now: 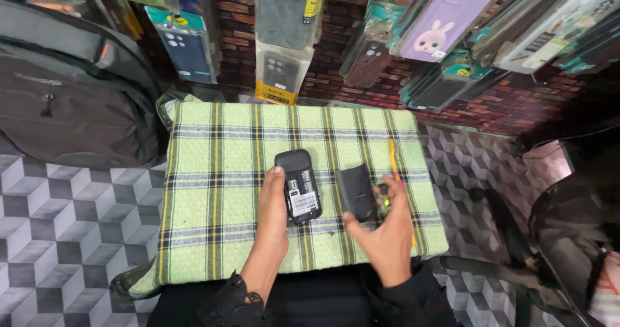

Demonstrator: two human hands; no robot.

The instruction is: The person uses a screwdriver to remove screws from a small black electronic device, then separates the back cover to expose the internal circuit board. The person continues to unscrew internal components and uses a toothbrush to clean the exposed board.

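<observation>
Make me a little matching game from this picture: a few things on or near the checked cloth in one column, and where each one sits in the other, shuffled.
Things:
1. open phone
2. black back cover
3. yellow tool
4. grey backpack

Places:
A. along the cloth's right side
B. left of the cloth
C. at the left hand
D. at the right hand

Pairs: 1-C, 2-D, 3-A, 4-B
</observation>
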